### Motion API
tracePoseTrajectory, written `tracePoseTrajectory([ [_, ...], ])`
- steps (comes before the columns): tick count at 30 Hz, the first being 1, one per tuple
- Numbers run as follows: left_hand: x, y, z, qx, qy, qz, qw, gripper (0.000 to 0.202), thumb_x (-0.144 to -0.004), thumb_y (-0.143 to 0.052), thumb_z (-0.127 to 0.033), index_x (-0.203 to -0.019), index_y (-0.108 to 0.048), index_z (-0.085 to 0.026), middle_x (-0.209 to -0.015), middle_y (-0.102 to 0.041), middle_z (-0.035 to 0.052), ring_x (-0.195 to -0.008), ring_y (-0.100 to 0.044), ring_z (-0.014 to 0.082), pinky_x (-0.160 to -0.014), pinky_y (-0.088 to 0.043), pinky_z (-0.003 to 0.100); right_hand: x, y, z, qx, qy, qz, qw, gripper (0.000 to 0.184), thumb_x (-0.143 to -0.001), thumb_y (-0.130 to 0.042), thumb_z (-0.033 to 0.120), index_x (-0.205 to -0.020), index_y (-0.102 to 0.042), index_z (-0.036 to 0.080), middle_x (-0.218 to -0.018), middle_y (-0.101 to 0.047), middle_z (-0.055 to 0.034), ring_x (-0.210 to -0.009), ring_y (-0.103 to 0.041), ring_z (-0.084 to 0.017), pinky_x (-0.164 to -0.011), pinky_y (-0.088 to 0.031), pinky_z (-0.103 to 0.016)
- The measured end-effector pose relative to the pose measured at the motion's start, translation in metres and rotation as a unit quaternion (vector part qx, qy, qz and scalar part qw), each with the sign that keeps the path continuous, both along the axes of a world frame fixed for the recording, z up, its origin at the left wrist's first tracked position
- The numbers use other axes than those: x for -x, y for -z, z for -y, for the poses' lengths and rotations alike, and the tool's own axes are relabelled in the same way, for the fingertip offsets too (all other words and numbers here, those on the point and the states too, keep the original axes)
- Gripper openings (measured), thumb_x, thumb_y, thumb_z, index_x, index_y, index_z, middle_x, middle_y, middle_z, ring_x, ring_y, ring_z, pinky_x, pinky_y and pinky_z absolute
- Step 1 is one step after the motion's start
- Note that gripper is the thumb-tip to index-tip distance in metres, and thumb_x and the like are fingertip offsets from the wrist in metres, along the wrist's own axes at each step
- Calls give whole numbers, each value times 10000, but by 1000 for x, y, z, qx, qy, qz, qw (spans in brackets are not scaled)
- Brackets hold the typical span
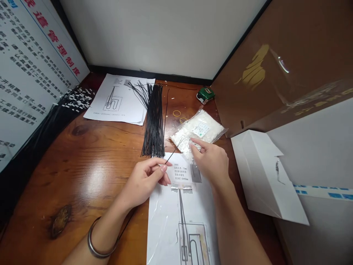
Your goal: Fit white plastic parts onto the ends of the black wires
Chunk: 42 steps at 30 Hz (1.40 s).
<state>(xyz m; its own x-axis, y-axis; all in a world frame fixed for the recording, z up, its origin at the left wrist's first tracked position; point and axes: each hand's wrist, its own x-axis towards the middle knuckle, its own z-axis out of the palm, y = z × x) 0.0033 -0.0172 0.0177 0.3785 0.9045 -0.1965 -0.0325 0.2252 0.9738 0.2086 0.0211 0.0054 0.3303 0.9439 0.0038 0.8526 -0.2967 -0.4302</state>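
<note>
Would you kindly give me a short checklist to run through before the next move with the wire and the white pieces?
1. Single black wire pinched in left hand: ok.
2. Right hand fingers on the white pieces by the bag: ok.
3. One piece actually picked up: cannot tell, too small.
4. Wire bundle lying apart from both hands: ok.
5. Printed sheet fully in view: not ok, partly covered.

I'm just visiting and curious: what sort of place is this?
Likely a small factory assembly bench: a bundle of black wires, a bag of small white parts, a printed wiring drawing; the left hand pinches a single wire.
</note>
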Motion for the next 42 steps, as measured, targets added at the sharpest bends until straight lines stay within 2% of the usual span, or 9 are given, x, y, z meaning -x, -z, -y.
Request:
tracePoseTrajectory([
  [3,-1,-1,0,17,3,25,1000,212,-865,-578,-317,-972,-614,-137,-643,-681,23,-610,-608,129,-636,-493,253,2,6,0,-46,13,1,999,297,-784,-588,390,-961,-787,259,-579,-609,-23,-570,-504,-195,-572,-318,-299],
  [10,0,-2,0,-7,-23,-14,1000,295,-872,-580,-348,-657,-563,-148,-607,-641,24,-585,-578,103,-620,-466,229,5,15,0,-223,20,-18,974,217,-790,-585,328,-787,-754,192,-635,-612,-16,-560,-504,-162,-573,-353,-287],
  [16,-3,2,-1,15,-53,27,998,218,-873,-567,-315,-973,-624,-130,-572,-617,-11,-550,-579,114,-581,-486,237,21,11,4,-332,41,-51,941,200,-834,-579,318,-808,-716,175,-632,-671,-14,-408,-377,-112,-507,-382,-277],
  [21,-2,-1,-1,27,-72,33,996,168,-842,-611,-308,-871,-593,-143,-690,-656,15,-565,-608,112,-575,-500,240,30,15,5,-297,23,-75,952,176,-826,-589,303,-818,-718,184,-719,-734,-28,-423,-459,-119,-533,-413,-277],
  [26,-1,1,-2,14,-69,13,997,220,-876,-583,-335,-757,-566,-151,-664,-638,9,-569,-604,106,-580,-496,235,17,17,2,-244,97,-91,961,178,-811,-598,334,-822,-710,195,-730,-741,-32,-466,-504,-145,-567,-412,-285],
  [31,-2,3,-2,20,-67,11,997,210,-873,-592,-329,-767,-578,-148,-653,-637,6,-570,-601,109,-587,-494,241,10,15,1,-190,118,-105,969,186,-835,-572,373,-834,-667,213,-777,-757,-27,-445,-507,-143,-564,-392,-283],
  [34,-3,3,-1,30,-77,23,996,196,-873,-585,-331,-883,-614,-138,-613,-627,-5,-551,-588,114,-566,-486,241,10,13,1,-204,116,-101,967,170,-835,-571,358,-833,-654,210,-769,-746,-19,-429,-476,-129,-544,-381,-281],
  [38,-4,1,-1,40,-78,31,996,231,-852,-602,-331,-963,-620,-130,-590,-626,-8,-541,-581,119,-564,-484,245,27,5,7,-287,85,-151,942,147,-805,-607,324,-808,-650,184,-723,-703,-37,-433,-477,-127,-508,-396,-296],
  [42,-4,-2,-2,30,-80,24,996,215,-829,-631,-359,-811,-607,-146,-629,-633,4,-553,-597,122,-573,-488,249,63,-2,21,-214,-56,-450,865,105,-807,-635,307,-817,-634,203,-776,-731,-57,-691,-682,-199,-596,-521,-317],
])
